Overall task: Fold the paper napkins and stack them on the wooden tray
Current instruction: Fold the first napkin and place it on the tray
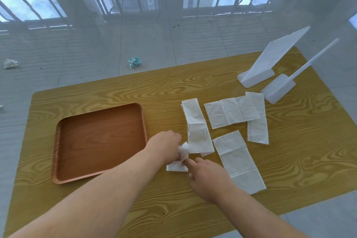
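Observation:
The brown wooden tray lies on the left of the table with nothing in it. Just right of it, my left hand pinches a small white paper napkin whose lower end rests on the table. My right hand is beside it, its index finger pressing on that napkin. Several more white napkins lie flat to the right: a long strip, a wide one, a narrow one and a near one.
Two white plastic stands sit at the table's far right corner. The yellow wood-grain table stands on a grey tiled floor. Crumpled paper scraps lie on the floor beyond the table.

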`<state>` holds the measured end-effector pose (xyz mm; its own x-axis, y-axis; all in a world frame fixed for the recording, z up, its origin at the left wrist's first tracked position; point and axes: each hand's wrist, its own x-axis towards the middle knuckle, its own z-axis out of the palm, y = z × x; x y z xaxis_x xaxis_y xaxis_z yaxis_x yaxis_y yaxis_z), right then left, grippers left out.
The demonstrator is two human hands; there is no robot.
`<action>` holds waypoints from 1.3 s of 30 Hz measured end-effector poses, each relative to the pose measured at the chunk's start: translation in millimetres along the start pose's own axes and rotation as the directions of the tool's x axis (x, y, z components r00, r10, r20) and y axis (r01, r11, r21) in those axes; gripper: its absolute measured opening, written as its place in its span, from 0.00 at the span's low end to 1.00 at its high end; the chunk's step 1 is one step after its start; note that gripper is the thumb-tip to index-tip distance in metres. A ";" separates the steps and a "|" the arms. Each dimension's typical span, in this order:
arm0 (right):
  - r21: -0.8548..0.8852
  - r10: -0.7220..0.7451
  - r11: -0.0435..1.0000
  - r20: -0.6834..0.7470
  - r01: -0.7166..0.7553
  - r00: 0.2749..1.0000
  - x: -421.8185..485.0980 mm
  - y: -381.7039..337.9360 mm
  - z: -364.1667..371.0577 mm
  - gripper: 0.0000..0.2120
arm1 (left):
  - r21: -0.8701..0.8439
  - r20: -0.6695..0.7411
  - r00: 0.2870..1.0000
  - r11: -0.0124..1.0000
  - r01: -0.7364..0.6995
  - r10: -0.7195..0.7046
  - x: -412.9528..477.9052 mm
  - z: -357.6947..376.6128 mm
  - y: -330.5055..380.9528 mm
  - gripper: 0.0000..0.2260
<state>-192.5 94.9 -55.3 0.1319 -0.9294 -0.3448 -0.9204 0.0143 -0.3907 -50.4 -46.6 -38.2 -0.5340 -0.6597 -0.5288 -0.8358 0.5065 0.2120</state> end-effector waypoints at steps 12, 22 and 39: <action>0.928 0.259 -0.017 0.363 -0.372 0.895 60.0 -43.1 -50.7 0.31 | -0.975 0.062 0.985 -0.223 0.024 -0.162 -60.5 -33.6 -46.8 0.27; 0.870 0.289 0.303 0.306 -0.390 0.907 154.6 -153.0 -43.7 0.10 | -0.975 -0.041 0.806 0.200 0.097 -0.590 -105.0 -2.9 -183.8 0.08; -0.060 0.267 0.959 -0.118 -0.275 0.956 94.7 -112.6 -11.2 0.35 | -0.034 -0.232 0.962 0.989 0.142 -0.146 -113.0 25.7 -165.2 0.39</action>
<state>-80.4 1.2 -34.4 -0.1633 -0.9286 -0.3332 -0.9415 0.2476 -0.2286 151.3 -41.5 -34.6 -0.4214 -0.8371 -0.3489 -0.9069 0.3887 0.1627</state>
